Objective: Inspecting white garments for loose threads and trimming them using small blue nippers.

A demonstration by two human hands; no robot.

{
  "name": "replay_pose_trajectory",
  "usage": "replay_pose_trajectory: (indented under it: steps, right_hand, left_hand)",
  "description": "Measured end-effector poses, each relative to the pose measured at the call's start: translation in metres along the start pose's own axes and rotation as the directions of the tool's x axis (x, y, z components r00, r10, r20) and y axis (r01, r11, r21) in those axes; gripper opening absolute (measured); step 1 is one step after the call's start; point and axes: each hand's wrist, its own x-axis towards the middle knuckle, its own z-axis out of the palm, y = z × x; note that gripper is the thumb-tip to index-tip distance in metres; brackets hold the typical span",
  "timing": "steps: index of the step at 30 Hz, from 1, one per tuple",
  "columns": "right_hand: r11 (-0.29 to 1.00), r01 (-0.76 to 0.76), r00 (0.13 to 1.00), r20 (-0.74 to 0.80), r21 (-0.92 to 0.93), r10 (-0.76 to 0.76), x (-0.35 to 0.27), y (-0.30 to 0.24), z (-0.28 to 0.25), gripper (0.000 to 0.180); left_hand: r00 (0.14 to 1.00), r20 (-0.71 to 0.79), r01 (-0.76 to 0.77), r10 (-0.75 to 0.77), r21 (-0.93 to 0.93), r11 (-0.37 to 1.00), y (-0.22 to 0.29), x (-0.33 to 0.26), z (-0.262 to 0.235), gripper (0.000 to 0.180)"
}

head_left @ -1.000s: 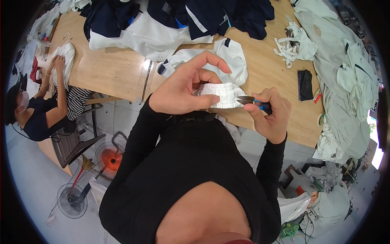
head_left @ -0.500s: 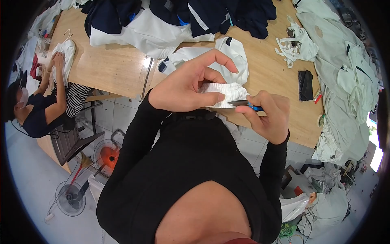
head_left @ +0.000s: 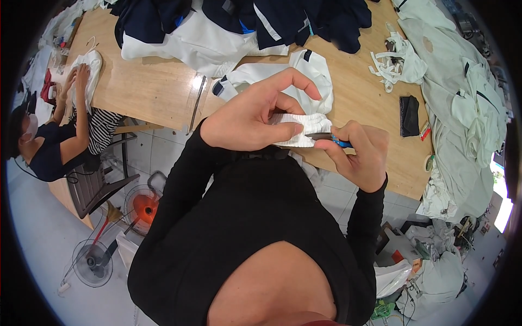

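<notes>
Between my hands, near the table's front edge, is a gathered white elastic band of fabric [head_left: 302, 123]. My left hand [head_left: 251, 111] pinches it from the left, thumb on top and index finger raised in a curve. From the right, my right hand [head_left: 363, 155] grips a small pair of thread snips [head_left: 321, 136] with blue handles. Their dark blades lie against the ribbed fabric, close to my left thumb; whether they pass into it I cannot tell. Just beyond my hands, a white garment [head_left: 318, 70] with navy trim lies on the table.
Navy garments [head_left: 337, 24] are heaped at the far side of the wooden table [head_left: 359, 92]. White straps [head_left: 399, 60], a black folded item [head_left: 409, 116] and pale cloth [head_left: 462, 119] lie to the right. At left a co-worker [head_left: 57, 146] handles white cloth; fans [head_left: 144, 206] stand below.
My hands and the snips hold almost the same place. The white band has shifted slightly under the blades. At left, the co-worker's hands have moved a little on the cloth.
</notes>
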Motion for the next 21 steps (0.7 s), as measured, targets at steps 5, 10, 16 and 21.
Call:
replay_pose_trajectory:
  steps: [5,10,16,21]
  right_hand:
    - [0.999,0.001,0.999,-0.049,0.044,0.002,0.001,-0.003,0.0,0.041]
    - [0.973,-0.124,0.962,-0.217,0.197,0.166,-0.016,0.018,0.006,0.047]
    - [0.729,-0.352,0.889,-0.033,0.587,0.456,-0.008,0.003,0.001,0.047]
    - [0.698,-0.36,0.892,0.01,0.619,0.452,0.004,-0.006,0.037,0.034]
  left_hand:
    - [1.0,-0.009,0.001,-0.001,-0.01,1.0,-0.003,0.001,-0.001,0.056]
    - [1.0,-0.02,0.001,-0.003,-0.064,0.998,-0.001,-0.001,-0.001,0.059]
    - [0.999,-0.041,0.004,-0.004,0.014,1.0,-0.006,-0.004,0.0,0.066]
    - [0.998,-0.049,-0.026,0.03,0.084,0.996,-0.011,-0.002,0.004,0.065]
